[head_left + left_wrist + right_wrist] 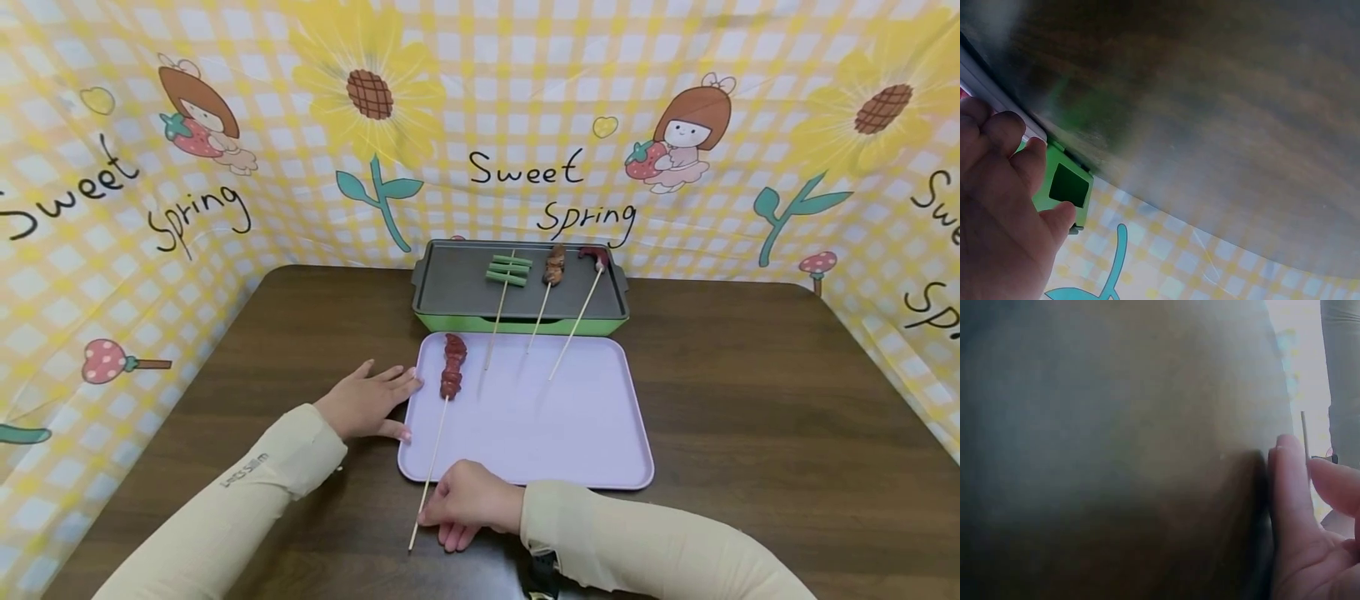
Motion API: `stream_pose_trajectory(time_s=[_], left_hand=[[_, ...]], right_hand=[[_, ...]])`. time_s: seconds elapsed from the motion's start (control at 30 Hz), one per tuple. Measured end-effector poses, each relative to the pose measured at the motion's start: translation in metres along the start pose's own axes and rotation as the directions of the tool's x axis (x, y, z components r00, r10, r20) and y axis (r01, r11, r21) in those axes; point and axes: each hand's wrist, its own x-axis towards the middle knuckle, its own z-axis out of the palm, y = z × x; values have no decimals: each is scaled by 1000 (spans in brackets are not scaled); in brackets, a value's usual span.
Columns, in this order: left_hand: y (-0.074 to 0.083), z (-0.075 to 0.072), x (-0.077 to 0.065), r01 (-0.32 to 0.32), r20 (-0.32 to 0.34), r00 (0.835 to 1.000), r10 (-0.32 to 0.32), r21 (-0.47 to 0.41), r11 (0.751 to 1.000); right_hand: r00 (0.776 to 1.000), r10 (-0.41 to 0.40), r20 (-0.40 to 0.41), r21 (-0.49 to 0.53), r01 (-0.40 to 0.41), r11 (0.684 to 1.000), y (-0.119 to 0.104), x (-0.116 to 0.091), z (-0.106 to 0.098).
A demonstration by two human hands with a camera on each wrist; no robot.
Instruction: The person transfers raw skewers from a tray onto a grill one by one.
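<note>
My right hand pinches the bare lower end of a skewer of dark red meat pieces; the meat end lies over the left part of a lilac tray. In the right wrist view the thin stick shows between the thumb and fingers. With fingers spread, my left hand touches the tray's left edge. Behind the tray stands a green grill with a dark plate. On it lie a skewer of green vegetable sticks, a skewer of brown pieces and a skewer with a dark red tentacle-like piece.
The sticks of the grill skewers reach forward over the tray's back edge. Everything stands on a dark wooden table. A yellow checked cloth hangs behind and at both sides.
</note>
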Motion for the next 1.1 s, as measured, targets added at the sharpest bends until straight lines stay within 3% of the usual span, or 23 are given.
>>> stream_pose_trajectory(time_s=[0.73,1.1], left_hand=[[-1,4,2,-6,-12,1000,6,8,1000],[-3,5,3,8,5,1000,-8,-10,1000]], right_hand=[[999,35,-7,-82,-35,996,-9,5,3],[999,42,-1,86,-42,995,-1,0,5]])
